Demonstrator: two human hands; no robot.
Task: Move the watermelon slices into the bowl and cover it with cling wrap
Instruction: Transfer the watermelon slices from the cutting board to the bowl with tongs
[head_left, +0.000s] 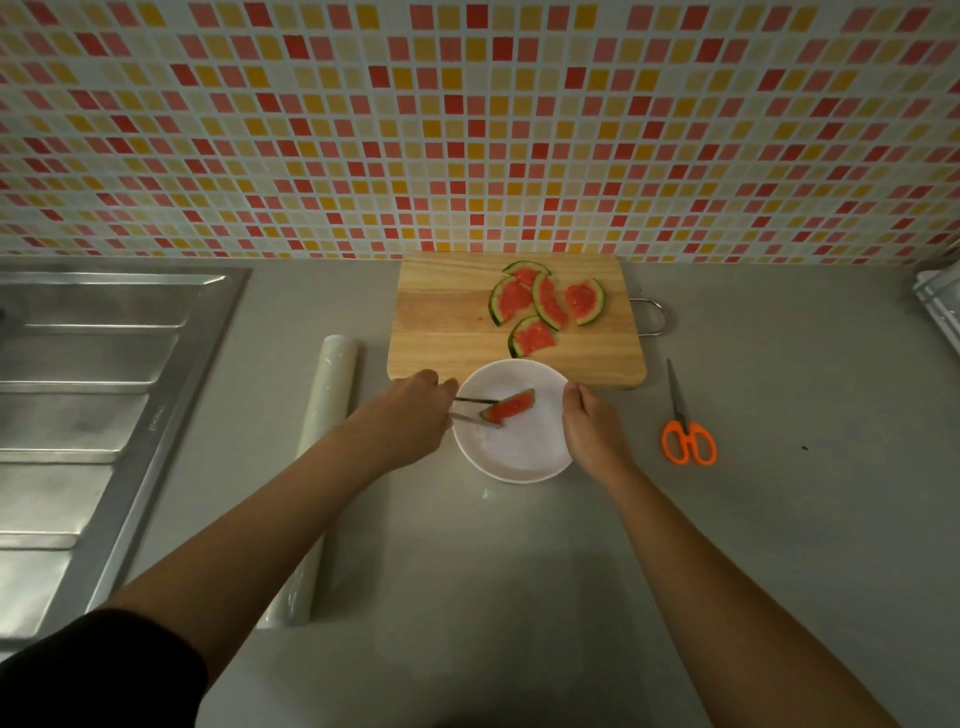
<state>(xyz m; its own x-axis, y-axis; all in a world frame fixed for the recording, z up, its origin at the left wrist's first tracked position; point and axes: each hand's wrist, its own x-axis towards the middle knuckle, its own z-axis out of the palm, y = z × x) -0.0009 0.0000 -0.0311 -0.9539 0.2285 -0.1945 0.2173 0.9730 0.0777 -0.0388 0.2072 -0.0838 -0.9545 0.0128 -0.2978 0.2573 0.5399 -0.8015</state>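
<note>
Left hand (415, 415) is clamped on the tongs (470, 410), and the tongs pinch one watermelon slice (508, 407) right over the white bowl (519, 452). Right hand (595, 431) grips the bowl's right rim, fingers curled around it. Five more slices (545, 304) sit on the cutting board (452, 332) just behind. On the tabletop (519, 571), the cling wrap roll (330, 415) lies left of the bowl and the orange scissors (687, 431) right.

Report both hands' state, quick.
Left hand: grips tongs that pinch a slice over the bowl.
Right hand: holds the bowl by its rim.
</note>
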